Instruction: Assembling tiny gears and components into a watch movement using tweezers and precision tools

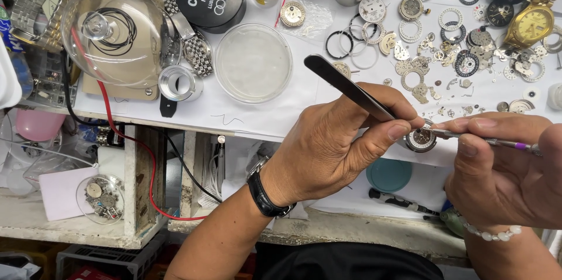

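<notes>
The small round silver watch movement [420,139] is found at the near edge of the white bench [257,119], between the two hands. The left hand [336,145] is closed in a pinch on the long black metal tweezers [345,88], and the tips are pointed down at the movement. The right hand [497,166] is pinched on a thin silver tool with a purple band [497,142], and its tip is laid on the movement too.

The movement is judged to be light, hard and very easy to break. Its tiny parts could be bent or lost. It is best held by its outer rim, never by the top.

Just below the movement, a round teal lid [389,174] is seen. Far to the left of the movement, a clear round cup [100,198] is filled with little metal parts. Up and left of the movement, a clear flat round dish [253,62] looks empty. Further left, a clear glass dome [114,34] is set over black rubber rings [120,31]. Behind the movement, many loose gears and watch rings [433,52] are spread out, and a gold wristwatch [530,22] is laid beside them.
</notes>
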